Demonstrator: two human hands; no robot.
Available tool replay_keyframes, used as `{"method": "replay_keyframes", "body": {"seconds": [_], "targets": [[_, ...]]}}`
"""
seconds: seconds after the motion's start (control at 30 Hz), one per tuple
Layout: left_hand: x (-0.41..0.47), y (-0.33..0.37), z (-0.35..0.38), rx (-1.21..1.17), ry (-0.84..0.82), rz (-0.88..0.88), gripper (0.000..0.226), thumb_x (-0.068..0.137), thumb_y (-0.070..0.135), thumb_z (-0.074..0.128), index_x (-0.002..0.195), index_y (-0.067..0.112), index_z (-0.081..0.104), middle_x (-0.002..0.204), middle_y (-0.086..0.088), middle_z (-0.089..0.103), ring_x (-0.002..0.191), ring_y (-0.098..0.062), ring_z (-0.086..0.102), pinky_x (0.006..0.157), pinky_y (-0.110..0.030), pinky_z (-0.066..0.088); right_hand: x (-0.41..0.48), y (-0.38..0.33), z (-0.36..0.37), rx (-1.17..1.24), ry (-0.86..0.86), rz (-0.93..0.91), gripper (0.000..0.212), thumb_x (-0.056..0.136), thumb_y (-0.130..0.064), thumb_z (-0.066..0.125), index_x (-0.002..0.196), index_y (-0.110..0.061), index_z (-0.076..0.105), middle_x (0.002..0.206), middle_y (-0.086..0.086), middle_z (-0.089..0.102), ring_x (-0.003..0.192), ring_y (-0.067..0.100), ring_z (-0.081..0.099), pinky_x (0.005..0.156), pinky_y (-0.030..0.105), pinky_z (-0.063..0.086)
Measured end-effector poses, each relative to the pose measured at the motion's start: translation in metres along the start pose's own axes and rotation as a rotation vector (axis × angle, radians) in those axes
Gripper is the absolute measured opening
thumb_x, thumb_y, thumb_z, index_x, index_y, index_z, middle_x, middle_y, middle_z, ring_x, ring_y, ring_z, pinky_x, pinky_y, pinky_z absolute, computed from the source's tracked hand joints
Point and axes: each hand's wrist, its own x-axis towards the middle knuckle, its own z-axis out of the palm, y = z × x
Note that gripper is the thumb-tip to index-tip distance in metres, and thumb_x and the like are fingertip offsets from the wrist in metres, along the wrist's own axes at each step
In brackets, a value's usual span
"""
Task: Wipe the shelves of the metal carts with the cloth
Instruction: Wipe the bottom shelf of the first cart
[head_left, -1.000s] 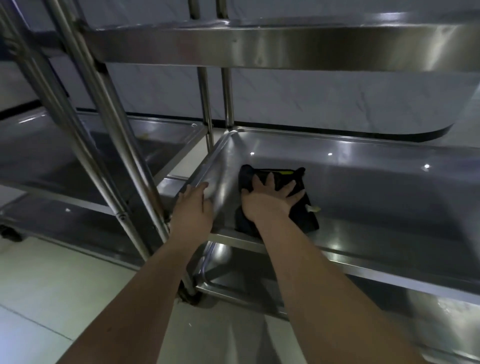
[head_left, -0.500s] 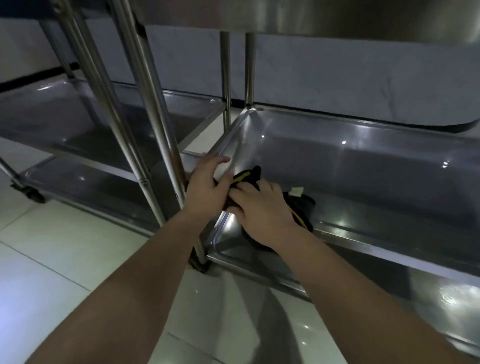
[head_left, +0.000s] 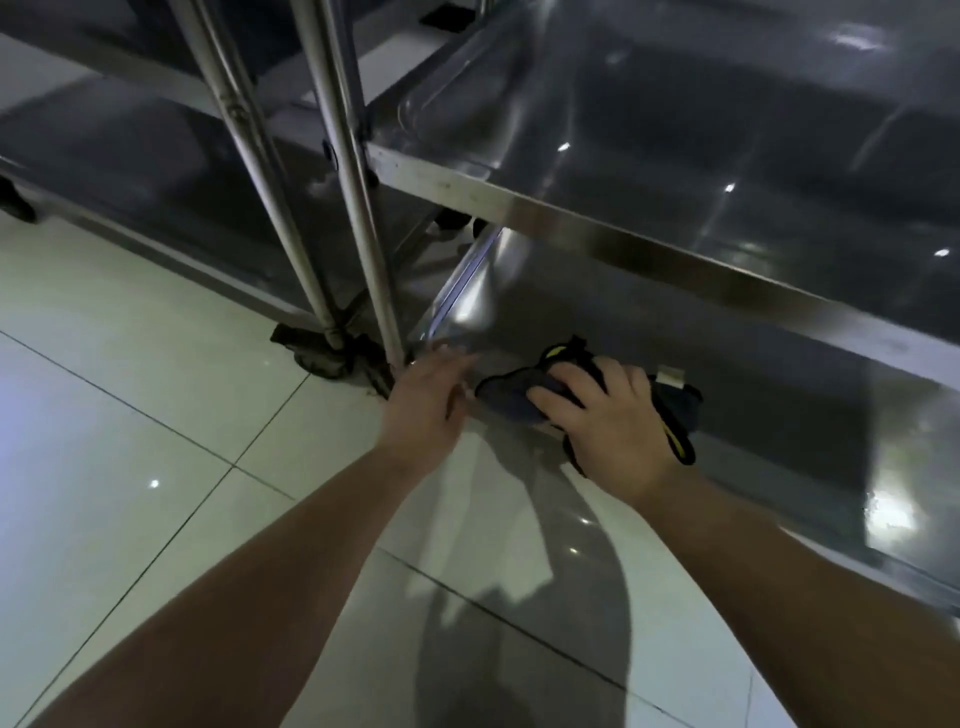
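Your right hand (head_left: 613, 415) has its fingers clenched round the one dark yellow-edged cloth (head_left: 506, 397) on the bottom shelf (head_left: 779, 441) of one steel cart (head_left: 597, 218), while your left hand (head_left: 426, 400), fingers released, is just left of them near a second cart (head_left: 130, 150), over glossy white floor tiles (head_left: 156, 395).

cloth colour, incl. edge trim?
Dark navy-black cloth with yellow edge trim and a small white tag. Head view, under the right hand.

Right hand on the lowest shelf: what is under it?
A dark cloth with yellow trim lies bunched under the right hand, on the lowest shelf. Its ends stick out on both sides. The middle of the cloth and the shelf surface beneath it are covered.
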Motion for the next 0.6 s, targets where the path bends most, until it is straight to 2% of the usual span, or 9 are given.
{"method": "replay_keyframes", "body": {"seconds": [0.1, 0.17, 0.23, 0.3, 0.37, 0.43, 0.53, 0.6], "targets": [[0.024, -0.01, 0.024, 0.198, -0.101, 0.05, 0.053, 0.086, 0.021, 0.037, 0.135, 0.009, 0.051, 0.138, -0.012, 0.052, 0.134, -0.031, 0.041, 0.114, -0.045, 0.029, 0.014, -0.006, 0.026, 0.081, -0.072, 0.191, 0.049, 0.076, -0.016, 0.064, 0.123, -0.027, 0.053, 0.125, 0.009, 0.055, 0.1, 0.039, 0.046, 0.08, 0.047, 0.034], [0.038, -0.019, 0.04, 0.326, -0.201, 0.0, 0.056, 0.09, 0.023, 0.036, 0.145, 0.013, 0.037, 0.149, -0.008, 0.039, 0.142, -0.029, 0.025, 0.118, -0.043, 0.018, 0.031, -0.016, 0.04, 0.154, -0.108, 0.36, 0.04, 0.09, -0.022, 0.056, 0.129, -0.027, 0.054, 0.132, 0.009, 0.053, 0.103, 0.041, 0.047, 0.085, 0.048, 0.036], [0.041, -0.033, 0.055, 0.405, -0.278, -0.085, 0.053, 0.099, 0.031, 0.031, 0.15, 0.015, 0.026, 0.157, -0.005, 0.024, 0.147, -0.024, 0.013, 0.12, -0.04, 0.01, 0.041, -0.023, 0.062, 0.213, -0.269, 0.512, 0.043, 0.099, -0.035, 0.043, 0.142, -0.031, 0.042, 0.148, 0.004, 0.041, 0.121, 0.044, 0.041, 0.098, 0.051, 0.032], [0.034, -0.047, 0.064, 0.474, -0.317, -0.106, 0.054, 0.102, 0.039, 0.022, 0.151, 0.016, 0.024, 0.16, -0.002, 0.017, 0.148, -0.021, 0.01, 0.12, -0.037, 0.006, 0.038, -0.029, 0.084, 0.26, -0.467, 0.59, 0.053, 0.099, -0.052, 0.032, 0.15, -0.041, 0.022, 0.16, -0.007, 0.019, 0.142, 0.042, 0.016, 0.113, 0.056, 0.016], [0.028, -0.057, 0.068, 0.49, -0.277, -0.063, 0.053, 0.102, 0.041, 0.021, 0.148, 0.016, 0.033, 0.158, 0.0, 0.023, 0.146, -0.019, 0.018, 0.119, -0.035, 0.008, 0.027, -0.032, 0.097, 0.282, -0.523, 0.587, 0.06, 0.096, -0.061, 0.029, 0.15, -0.046, 0.008, 0.162, -0.013, 0.005, 0.146, 0.04, 0.002, 0.116, 0.058, 0.003], [0.024, -0.061, 0.068, 0.479, -0.24, -0.022, 0.056, 0.1, 0.042, 0.019, 0.143, 0.015, 0.042, 0.155, -0.002, 0.032, 0.144, -0.02, 0.026, 0.118, -0.036, 0.013, 0.017, -0.033, 0.101, 0.244, -0.533, 0.542, 0.066, 0.093, -0.064, 0.03, 0.151, -0.045, 0.003, 0.162, -0.011, 0.003, 0.146, 0.04, 0.001, 0.116, 0.058, 0.002], [0.017, -0.065, 0.07, 0.461, -0.223, 0.004, 0.061, 0.098, 0.044, 0.017, 0.141, 0.011, 0.044, 0.151, -0.006, 0.038, 0.141, -0.022, 0.031, 0.117, -0.038, 0.018, 0.007, -0.039, 0.1, 0.208, -0.489, 0.485, 0.063, 0.095, -0.06, 0.025, 0.152, -0.037, 0.015, 0.161, -0.003, 0.016, 0.144, 0.043, 0.012, 0.117, 0.058, 0.01], [0.014, -0.065, 0.072, 0.423, -0.192, -0.004, 0.062, 0.098, 0.045, 0.02, 0.144, 0.008, 0.04, 0.151, -0.009, 0.039, 0.141, -0.023, 0.033, 0.118, -0.038, 0.019, 0.003, -0.042, 0.099, 0.195, -0.468, 0.465, 0.061, 0.096, -0.054, 0.021, 0.152, -0.029, 0.025, 0.158, 0.002, 0.027, 0.143, 0.045, 0.017, 0.116, 0.059, 0.012]]}}
